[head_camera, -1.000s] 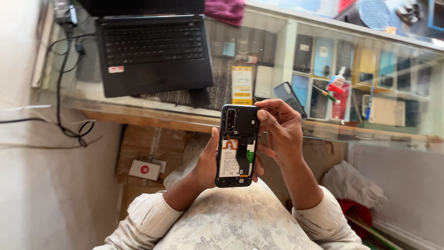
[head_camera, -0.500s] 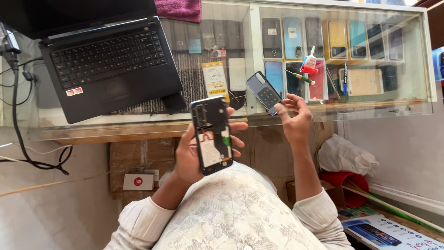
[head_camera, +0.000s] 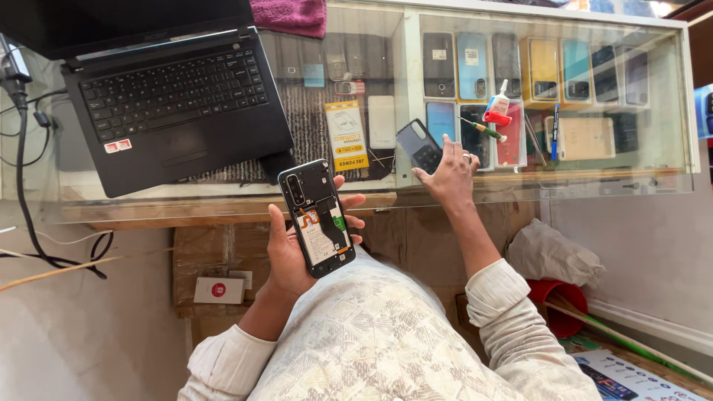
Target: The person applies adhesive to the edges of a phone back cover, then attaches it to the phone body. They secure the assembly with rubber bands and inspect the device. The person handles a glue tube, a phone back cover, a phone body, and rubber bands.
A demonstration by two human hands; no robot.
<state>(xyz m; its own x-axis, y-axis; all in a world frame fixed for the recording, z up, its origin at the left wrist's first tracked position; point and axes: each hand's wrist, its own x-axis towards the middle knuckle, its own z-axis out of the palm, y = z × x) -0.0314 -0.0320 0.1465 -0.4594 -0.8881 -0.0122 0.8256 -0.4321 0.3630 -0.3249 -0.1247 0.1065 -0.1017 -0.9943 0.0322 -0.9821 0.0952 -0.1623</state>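
My left hand (head_camera: pixel 286 256) holds an opened smartphone (head_camera: pixel 318 219) upright above my lap. Its back is off, so the battery, camera module and orange flex cable show. My right hand (head_camera: pixel 449 174) is stretched out to the glass counter (head_camera: pixel 223 200) with its fingers spread. Its thumb and forefinger rest at the edge of a dark back cover (head_camera: pixel 416 141) lying on the glass. A green-handled screwdriver (head_camera: pixel 483 128) and a small red-capped glue bottle (head_camera: pixel 499 104) sit just right of that hand.
A black laptop (head_camera: pixel 171 104) is open at the counter's left, with cables (head_camera: pixel 30 186) hanging beside it. A maroon cloth (head_camera: pixel 290 15) lies behind. Several phones are displayed under the glass. A cardboard box (head_camera: pixel 215 260) and a red bucket (head_camera: pixel 557 304) stand on the floor.
My right hand left the phone, carried the dark back cover to the counter and set it on the glass. My left hand kept the opened phone, now lower.
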